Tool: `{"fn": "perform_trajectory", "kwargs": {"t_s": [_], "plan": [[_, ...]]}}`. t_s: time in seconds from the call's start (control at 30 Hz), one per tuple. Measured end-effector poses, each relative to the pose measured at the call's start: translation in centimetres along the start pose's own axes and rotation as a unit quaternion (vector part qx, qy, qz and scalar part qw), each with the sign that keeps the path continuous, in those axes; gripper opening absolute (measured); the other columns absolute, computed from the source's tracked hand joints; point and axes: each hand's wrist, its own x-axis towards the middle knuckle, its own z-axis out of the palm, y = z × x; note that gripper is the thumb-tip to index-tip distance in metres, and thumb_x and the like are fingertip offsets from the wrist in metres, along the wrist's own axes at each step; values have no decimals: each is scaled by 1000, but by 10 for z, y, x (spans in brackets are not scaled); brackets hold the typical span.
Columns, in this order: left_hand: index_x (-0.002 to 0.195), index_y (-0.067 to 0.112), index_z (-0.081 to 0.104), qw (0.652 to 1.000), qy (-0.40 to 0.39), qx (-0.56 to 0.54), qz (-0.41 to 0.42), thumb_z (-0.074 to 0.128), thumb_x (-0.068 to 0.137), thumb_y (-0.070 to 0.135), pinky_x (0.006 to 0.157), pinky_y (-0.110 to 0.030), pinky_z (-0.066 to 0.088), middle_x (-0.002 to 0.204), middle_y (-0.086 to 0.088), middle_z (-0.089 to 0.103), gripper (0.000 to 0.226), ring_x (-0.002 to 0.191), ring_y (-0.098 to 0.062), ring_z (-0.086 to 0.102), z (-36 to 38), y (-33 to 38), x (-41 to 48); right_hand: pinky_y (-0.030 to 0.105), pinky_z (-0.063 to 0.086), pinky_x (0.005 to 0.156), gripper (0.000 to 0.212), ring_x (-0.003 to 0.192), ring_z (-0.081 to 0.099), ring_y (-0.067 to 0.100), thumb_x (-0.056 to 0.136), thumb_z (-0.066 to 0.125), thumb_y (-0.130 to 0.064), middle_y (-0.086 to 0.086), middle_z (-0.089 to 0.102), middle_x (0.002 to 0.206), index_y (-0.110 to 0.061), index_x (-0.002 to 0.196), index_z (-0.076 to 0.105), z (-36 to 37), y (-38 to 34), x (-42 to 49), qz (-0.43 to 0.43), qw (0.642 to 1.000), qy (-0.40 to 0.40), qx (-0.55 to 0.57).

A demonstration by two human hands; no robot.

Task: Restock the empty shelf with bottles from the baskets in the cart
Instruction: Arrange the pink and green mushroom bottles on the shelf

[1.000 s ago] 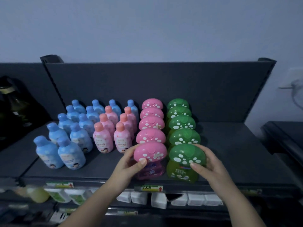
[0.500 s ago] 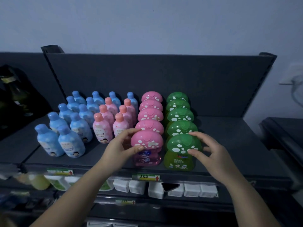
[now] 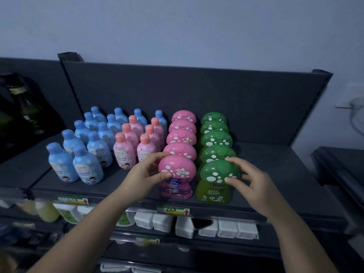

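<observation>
While I watch from the head view, my left hand (image 3: 145, 172) pinches the spotted cap of the front pink bottle (image 3: 177, 170) at 6 o'clock on the shelf (image 3: 285, 184). My right hand (image 3: 256, 180) curls round the cap of the front green bottle (image 3: 218, 172), just beside it at 3 o'clock. Behind them the pink row (image 3: 182, 134) and the green row (image 3: 215, 137) run toward 12 o'clock. The small pink bottles (image 3: 126, 150) and the blue bottles (image 3: 86, 164) stand toward 10 o'clock.

White-spotted pink cap (image 3: 177, 167), green cap (image 3: 219, 171); shelf (image 3: 275, 174) seemingly grey.

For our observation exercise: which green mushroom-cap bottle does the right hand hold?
The front green bottle, nearest the shelf edge: the right hand pinches only its cap.
</observation>
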Motion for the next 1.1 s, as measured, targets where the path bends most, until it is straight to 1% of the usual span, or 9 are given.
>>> {"fn": "perform_trajectory", "kwargs": {"t_s": [0.1, 0.2, 0.43, 0.53, 0.63, 0.73, 0.87, 1.0, 1.1], "plan": [[126, 30, 58, 1000, 2, 2, 1, 75, 76, 32, 94, -32, 54, 120, 9, 66, 53, 112, -11, 64, 1, 1, 0, 31, 55, 93, 47, 110, 64, 3, 88, 73, -20, -17, 62, 126, -37, 129, 59, 0, 0, -1, -5, 1000, 4, 1], [130, 27, 56, 1000, 3, 7, 3, 73, 77, 30, 95, -29, 53, 122, 8, 65, 55, 113, -9, 63, 3, 1, -1, 31, 58, 87, 47, 100, 68, 4, 87, 73, -20, -12, 63, 124, -36, 130, 59, -2, 2, -1, -3, 1000, 9, -7], [133, 25, 52, 1000, 3, 0, 6, 70, 82, 26, 96, -29, 52, 123, 5, 64, 54, 116, -13, 61, 8, 0, -5, 19, 54, 82, 47, 101, 64, 0, 89, 71, -27, -31, 55, 121, -39, 131, 56, -1, 0, -3, -3, 999, 15, -50], [132, 28, 53, 1000, 1, 10, 3, 70, 83, 27, 98, -33, 52, 123, 5, 64, 53, 116, -14, 61, 7, 0, -5, 30, 56, 85, 46, 106, 60, 3, 91, 67, -30, -29, 50, 126, -39, 133, 52, 0, 1, -4, -15, 997, 10, -71], [132, 31, 51, 1000, -5, 16, -7, 72, 81, 29, 98, -38, 52, 124, 5, 62, 54, 115, -13, 61, 4, 3, -5, 32, 53, 91, 46, 117, 52, -1, 92, 63, -35, -32, 41, 131, -38, 135, 49, -1, 0, -4, -26, 995, 4, -94], [138, 32, 38, 999, 1, 32, -14, 74, 77, 34, 97, -36, 53, 128, 2, 56, 70, 114, -12, 61, 3, 11, -5, 29, 46, 101, 51, 123, 46, -3, 91, 63, -39, -27, 40, 133, -39, 139, 44, -2, -3, -1, -22, 992, 1, -121], [144, 35, 25, 998, -6, 67, -8, 77, 81, 26, 100, -32, 50, 134, 7, 47, 82, 122, -8, 54, -4, 18, -8, 32, 36, 107, 56, 129, 39, 4, 90, 60, -46, -24, 36, 135, -40, 141, 39, 0, -12, -2, -5, 990, 27, -135], [142, 37, 27, 987, 5, 162, 4, 73, 85, 34, 109, -30, 40, 137, 15, 43, 74, 128, 3, 42, -25, 18, -19, 41, 34, 111, 52, 126, 31, 4, 92, 56, -46, -19, 38, 136, -30, 140, 47, 11, -32, 1, -18, 977, 62, -202], [146, 29, 27, 964, 36, 262, 25, 71, 86, 37, 107, -23, 33, 145, 10, 39, 74, 131, -2, 37, -47, 21, -34, 48, 29, 113, 53, 131, 39, 15, 92, 42, -60, -10, 45, 141, -31, 137, 49, 29, -49, 10, -48, 959, 53, -274]]}}
